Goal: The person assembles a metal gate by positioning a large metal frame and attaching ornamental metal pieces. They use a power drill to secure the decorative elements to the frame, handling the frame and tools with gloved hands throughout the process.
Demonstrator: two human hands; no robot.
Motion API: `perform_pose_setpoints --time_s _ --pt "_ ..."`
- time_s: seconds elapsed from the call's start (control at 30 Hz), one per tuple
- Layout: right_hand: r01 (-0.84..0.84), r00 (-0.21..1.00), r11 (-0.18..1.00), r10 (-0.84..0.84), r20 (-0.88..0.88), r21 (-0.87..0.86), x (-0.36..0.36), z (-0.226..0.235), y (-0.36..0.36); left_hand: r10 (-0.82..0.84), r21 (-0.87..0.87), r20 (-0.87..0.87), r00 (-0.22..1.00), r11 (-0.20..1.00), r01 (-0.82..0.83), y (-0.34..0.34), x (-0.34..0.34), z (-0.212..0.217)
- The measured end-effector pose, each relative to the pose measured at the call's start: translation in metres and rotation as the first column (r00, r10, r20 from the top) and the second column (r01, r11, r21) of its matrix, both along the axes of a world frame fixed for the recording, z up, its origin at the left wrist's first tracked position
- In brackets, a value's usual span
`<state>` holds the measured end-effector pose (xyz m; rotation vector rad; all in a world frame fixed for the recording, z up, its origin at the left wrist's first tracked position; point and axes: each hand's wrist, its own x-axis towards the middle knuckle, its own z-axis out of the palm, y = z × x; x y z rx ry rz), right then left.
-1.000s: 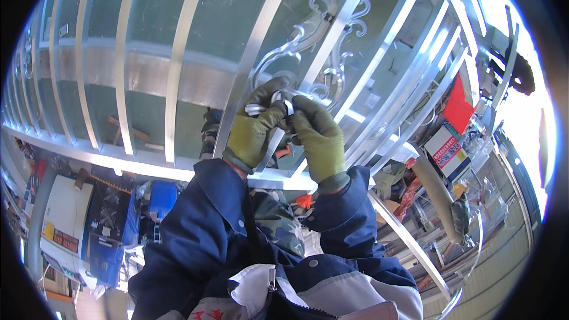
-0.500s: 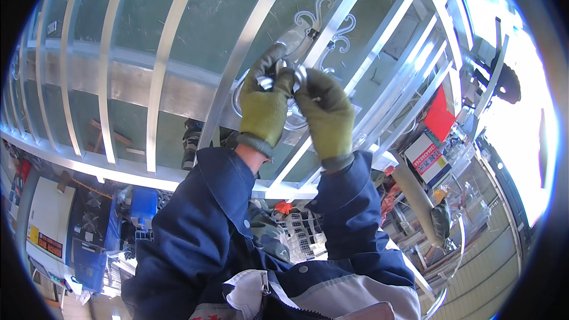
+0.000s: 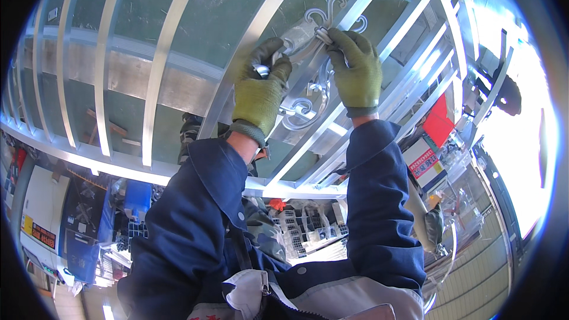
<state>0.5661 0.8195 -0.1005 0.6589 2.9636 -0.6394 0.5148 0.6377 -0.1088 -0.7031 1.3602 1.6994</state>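
Note:
My left hand (image 3: pixel 258 92), in an olive-green work glove, is closed around small shiny metal pieces (image 3: pixel 261 70) that look like bent clips. To its right, my gloved right hand (image 3: pixel 360 72) pinches a small silver metal clip (image 3: pixel 323 36) against a curled metal scroll ornament (image 3: pixel 325 92). The scroll lies among the silver metal bars (image 3: pixel 163 53) of a large railing-like frame. Its curls show above and below my right fingers, which hide part of it.
The frame's curved lower rail (image 3: pixel 118 166) runs near my forearms. On the left stand a blue bin (image 3: pixel 138 198) and a white panel (image 3: pixel 42 204). At the right are a red sheet (image 3: pixel 438 121) and a box (image 3: pixel 422 163). Black gridded baskets (image 3: pixel 302 225) lie below the frame.
My hands were together over the frame; now they are apart. The right has moved up and right, bringing a metal clip to the scroll. The left stays close with pieces in it.

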Motion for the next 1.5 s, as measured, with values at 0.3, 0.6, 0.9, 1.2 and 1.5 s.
perform_pose_setpoints --time_s 0.3,0.6,0.9,1.2,1.5 --pt "0.09 0.996 0.984 -0.093 -0.012 -0.153 0.002 -0.004 0.006 -0.061 0.05 -0.1 0.993 0.997 0.066 0.001 0.006 -0.011" --pt "0.066 0.997 0.98 -0.07 -0.015 -0.19 0.002 -0.004 0.016 -0.124 0.035 -0.107 0.986 0.991 0.128 0.002 0.007 -0.012" --pt "0.061 0.998 0.993 -0.064 -0.023 -0.099 0.0 -0.002 0.016 -0.137 0.04 -0.132 0.982 0.989 0.143 -0.001 0.007 -0.014" --pt "0.005 0.999 0.996 -0.008 -0.033 -0.084 0.007 -0.008 0.013 -0.191 0.021 -0.206 0.96 0.98 0.2 0.001 0.008 -0.015" --pt "-0.01 1.0 0.999 0.01 -0.002 -0.045 -0.004 -0.003 0.01 -0.224 -0.025 -0.32 0.921 0.973 0.228 0.003 0.011 -0.021"
